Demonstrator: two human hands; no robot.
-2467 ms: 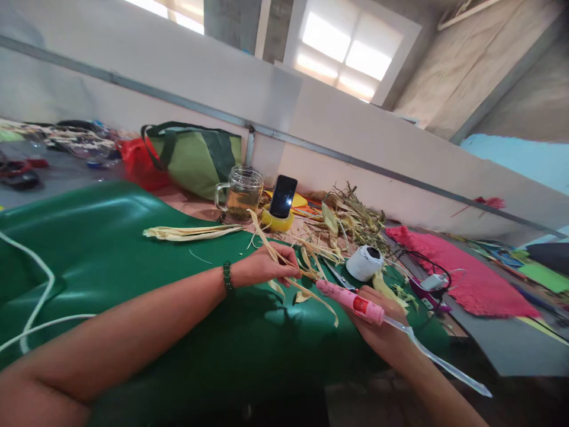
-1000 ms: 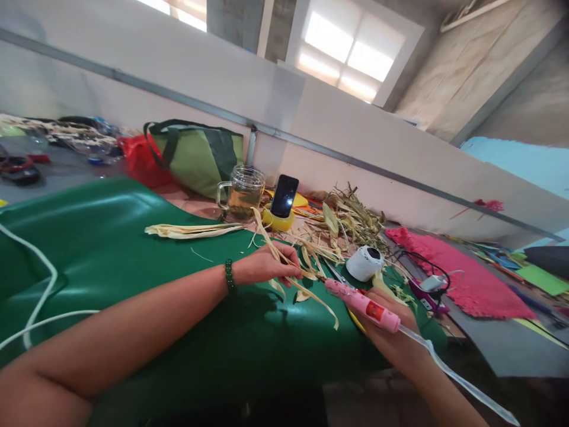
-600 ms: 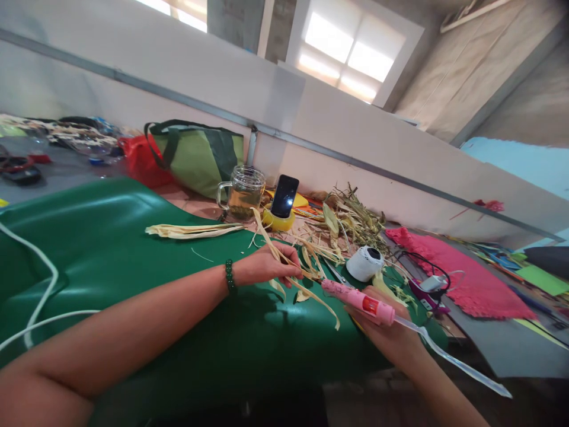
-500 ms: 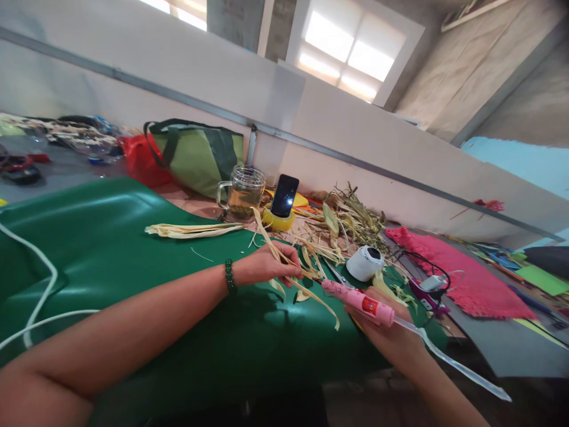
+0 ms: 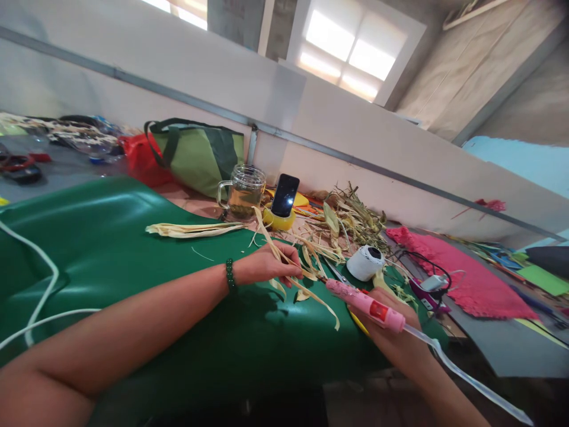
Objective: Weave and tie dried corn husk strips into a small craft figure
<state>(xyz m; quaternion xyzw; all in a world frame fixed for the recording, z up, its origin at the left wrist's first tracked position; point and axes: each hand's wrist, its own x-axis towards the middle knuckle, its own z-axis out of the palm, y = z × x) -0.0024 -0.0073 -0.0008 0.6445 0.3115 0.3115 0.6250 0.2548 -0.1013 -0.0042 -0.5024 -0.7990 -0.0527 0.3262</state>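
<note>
My left hand (image 5: 274,263), with a green bead bracelet (image 5: 230,274) at the wrist, is closed on pale dried husk strips (image 5: 320,301). One strip sticks up past the knuckles and another hangs off to the right. My right hand (image 5: 391,305) grips a pink hot glue gun (image 5: 367,304), its handle mostly hidden by the palm. A long clear glue stick (image 5: 471,367) trails out of its back. The nozzle points left, a short way from the left fingertips. Behind it lie scissors (image 5: 336,271), partly hidden, and a white thread spool (image 5: 365,262).
A bundle of husk strips (image 5: 193,229) lies on the green mat (image 5: 111,237). Behind stand a glass mug (image 5: 246,193) of tea, a phone (image 5: 285,194) on a yellow tape roll (image 5: 279,220) and dried stalks (image 5: 355,216). Rightward are a power strip (image 5: 429,298) and pink cloth (image 5: 475,279).
My right hand has drawn the glue gun slightly right and down, away from the left fingertips. My left hand holds the strips in nearly the same place.
</note>
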